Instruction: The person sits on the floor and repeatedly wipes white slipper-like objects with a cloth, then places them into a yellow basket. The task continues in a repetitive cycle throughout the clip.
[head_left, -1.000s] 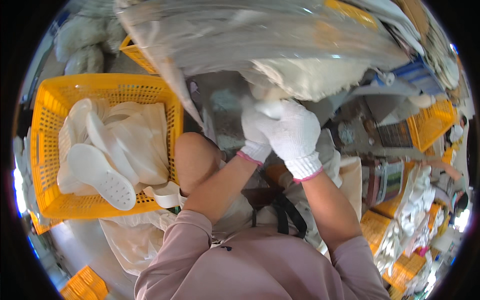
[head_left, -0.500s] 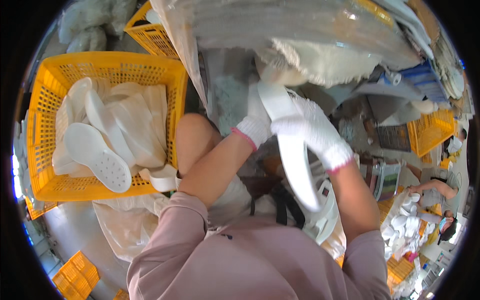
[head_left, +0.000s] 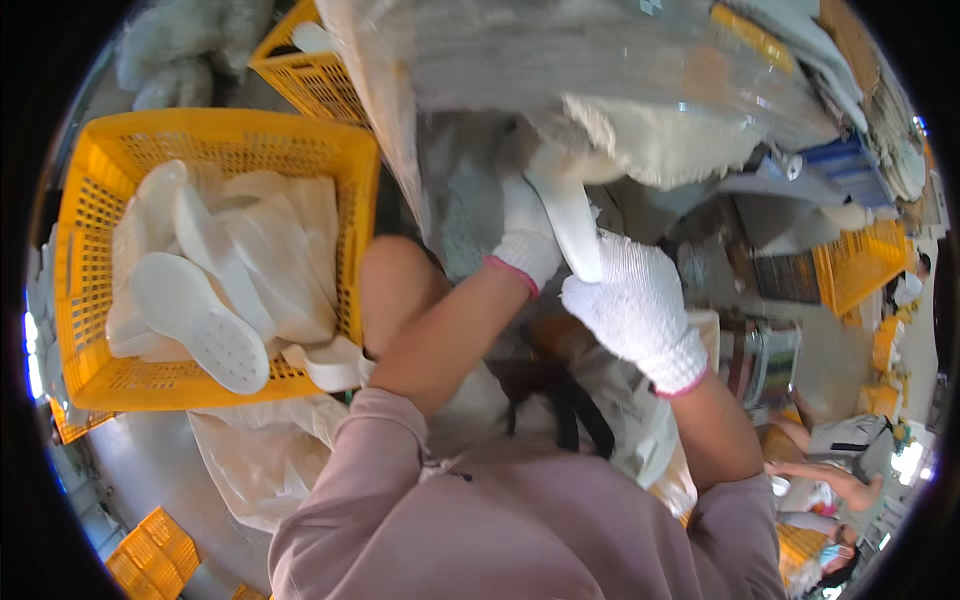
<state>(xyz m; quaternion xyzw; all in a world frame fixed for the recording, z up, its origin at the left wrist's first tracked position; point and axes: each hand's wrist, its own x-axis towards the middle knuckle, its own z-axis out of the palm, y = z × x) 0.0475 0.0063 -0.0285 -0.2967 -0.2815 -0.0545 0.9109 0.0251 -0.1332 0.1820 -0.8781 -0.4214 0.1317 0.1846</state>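
Note:
A long white shoe sole (head_left: 572, 222) slants in front of me. Its far end meets a blurred, pale round part (head_left: 560, 150) under a plastic-draped hood. My left hand (head_left: 527, 222), in a white knit glove with a pink cuff, is closed on the sole's far part; its fingertips are partly hidden. My right hand (head_left: 635, 305), gloved alike, is curled at the sole's near end. At my left stands a yellow crate (head_left: 225, 122) holding several white soles, among them one with small holes (head_left: 200, 322) on top.
Grey plastic sheeting (head_left: 560, 60) and a frayed pale cloth (head_left: 690, 145) hang ahead. Another yellow crate (head_left: 300, 75) stands at the far left, and one (head_left: 862, 265) at the right. A co-worker (head_left: 850, 465) bends at the lower right. Another crate (head_left: 155, 555) lies on the floor lower left.
The sole has swung so its near end points less toward me and looks shorter. My right hand has slid from its middle to that near end. The co-worker has shifted.

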